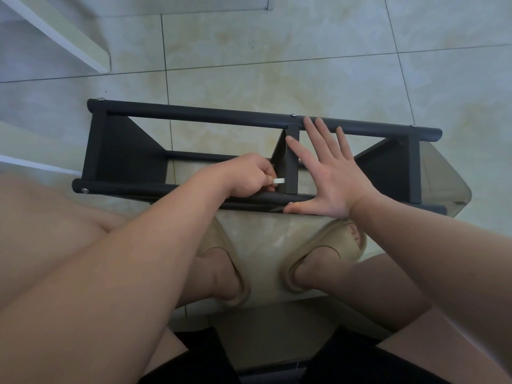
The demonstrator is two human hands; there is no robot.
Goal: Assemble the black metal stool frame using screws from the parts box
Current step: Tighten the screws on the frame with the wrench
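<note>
The black metal stool frame (194, 117) lies on the tiled floor in front of my feet, with two long round tubes joined by flat cross pieces. Silver screw heads show at the tube ends and middle. My left hand (249, 176) reaches inside the frame beside the middle cross piece (292, 162) and pinches a small silvery tool (278, 180) against it. My right hand (327, 170) lies flat with fingers spread over the frame, fingertips on the far tube and thumb pressing the near tube next to a screw (290, 203).
A white board (69, 37) leans at the top left. My feet in beige slippers (327, 250) stand just behind the near tube. Pale floor tiles surround the frame. The parts box is not in view.
</note>
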